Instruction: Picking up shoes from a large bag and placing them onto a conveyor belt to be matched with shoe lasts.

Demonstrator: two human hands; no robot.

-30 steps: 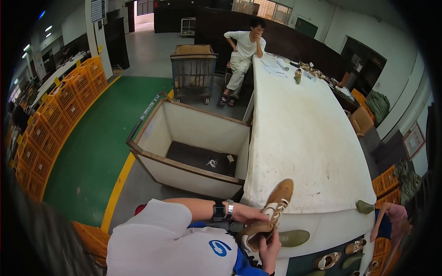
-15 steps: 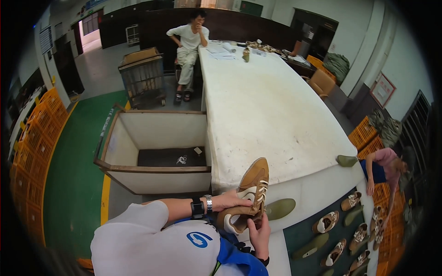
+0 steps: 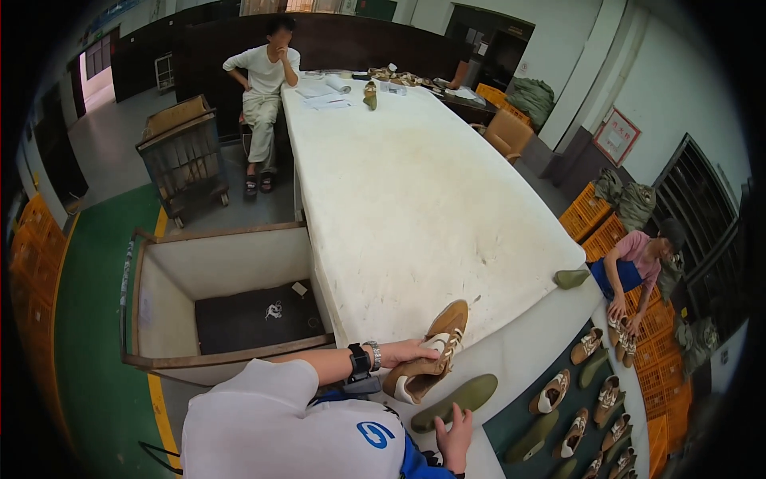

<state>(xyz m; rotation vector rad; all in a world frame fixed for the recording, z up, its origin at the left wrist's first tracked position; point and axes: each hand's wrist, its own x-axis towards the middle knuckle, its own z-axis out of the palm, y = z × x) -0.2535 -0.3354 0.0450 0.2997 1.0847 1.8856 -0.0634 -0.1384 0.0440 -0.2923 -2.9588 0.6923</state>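
My left hand is closed round the side of a brown suede sneaker with white side panels and pale laces. Its toe points away from me, over the near end of the white table. Below the sneaker a green shoe last lies on its side on the table. My right hand is at the near edge of that last, thumb and fingers apart. Its fingertips overlap the last's edge; whether they touch it I cannot tell.
Several sneakers and green lasts stand on a dark green mat at the right. A co-worker there handles sneakers. Another person sits beyond the table. A wooden-rimmed bin stands left of it.
My right hand has let go of the sneaker and moved down to the green last. The left hand still holds the sneaker. The whole view has swung to the right.
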